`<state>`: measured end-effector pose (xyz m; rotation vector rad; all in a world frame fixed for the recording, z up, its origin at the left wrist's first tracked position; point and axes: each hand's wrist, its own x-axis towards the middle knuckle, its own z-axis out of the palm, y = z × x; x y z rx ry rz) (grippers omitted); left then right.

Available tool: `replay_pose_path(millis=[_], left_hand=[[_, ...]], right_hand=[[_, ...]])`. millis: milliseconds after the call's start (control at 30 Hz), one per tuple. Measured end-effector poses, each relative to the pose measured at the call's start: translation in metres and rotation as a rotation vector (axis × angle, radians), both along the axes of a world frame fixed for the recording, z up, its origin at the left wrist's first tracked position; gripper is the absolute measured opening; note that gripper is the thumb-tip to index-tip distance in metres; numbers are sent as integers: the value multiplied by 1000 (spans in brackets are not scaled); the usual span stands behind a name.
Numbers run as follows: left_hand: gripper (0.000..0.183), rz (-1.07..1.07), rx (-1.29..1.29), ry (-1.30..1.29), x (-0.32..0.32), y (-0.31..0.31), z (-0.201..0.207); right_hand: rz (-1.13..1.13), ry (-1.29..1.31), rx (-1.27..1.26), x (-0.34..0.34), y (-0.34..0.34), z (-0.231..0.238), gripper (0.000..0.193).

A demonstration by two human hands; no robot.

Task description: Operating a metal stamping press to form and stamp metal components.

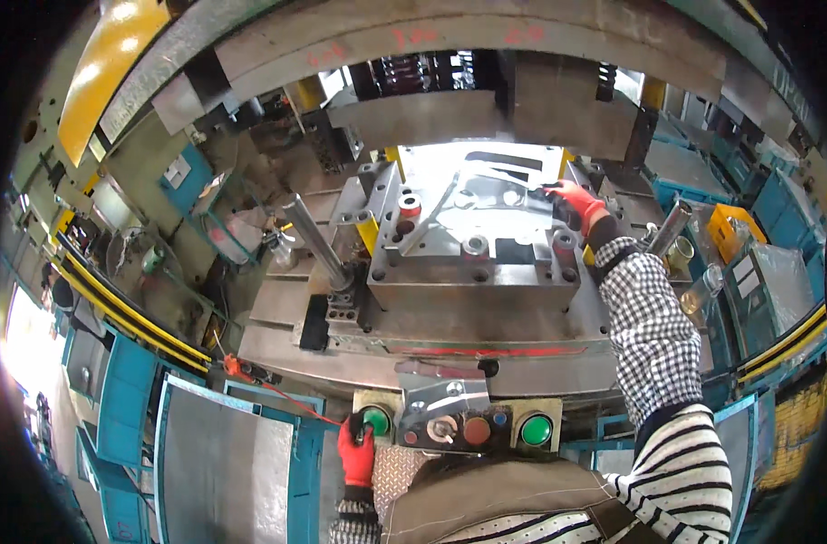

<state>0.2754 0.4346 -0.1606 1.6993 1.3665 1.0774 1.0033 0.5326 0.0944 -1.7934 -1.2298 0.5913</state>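
My right hand (576, 201), in a red glove, reaches far forward over the die block (472, 297). Its fingers are closed at the right corner of a shiny sheet-metal part (513, 216) with cut-outs, which lies over the die. Low in the view, my left hand (356, 451), in a red and black glove, is beside the left green push button (376, 420) of the control panel. Its fingers are curled around something dark that I cannot make out. A thin red cord (295, 399) runs from near this hand to a red-ended object (234, 365) at the left.
The press's heavy upper die (422, 122) hangs above the work. Guide posts (315, 240) rise at both sides. Between the two green buttons, the panel carries a red button (477, 432). Blue-framed carts (227, 462) stand at left, and a yellow bin (735, 234) at right.
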Motion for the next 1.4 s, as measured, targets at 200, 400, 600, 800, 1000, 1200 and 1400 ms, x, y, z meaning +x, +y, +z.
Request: replay_pose_path(millis=[200,400,600,800,1000,1200,1400], left_hand=[[50,357,-3,77,-85,-20,-51],[52,302,-244,-82,-27,9,0],[71,62,-91,-148,-28,48,-42],[106,-98,-231,75,-14,82,-84],[121,-94,-546,23,-40,89,-123],[103,-202,-464,-129,-3,88,-116],[103,-126,-386,-30,-3,89,-129]], right_hand=[[471,-503,-243,78,49,-60,39],[133,-308,-651,49,36,-66,65],[-154,-554,131,-94,-35,5,76],[454,-40,-453,-149,-298,-99,68],[-62,154,-486,-235,-401,-311,98],[-373,183,-148,-276,-411,-384,104],[-466,49,-311,-275,-416,-405,113]])
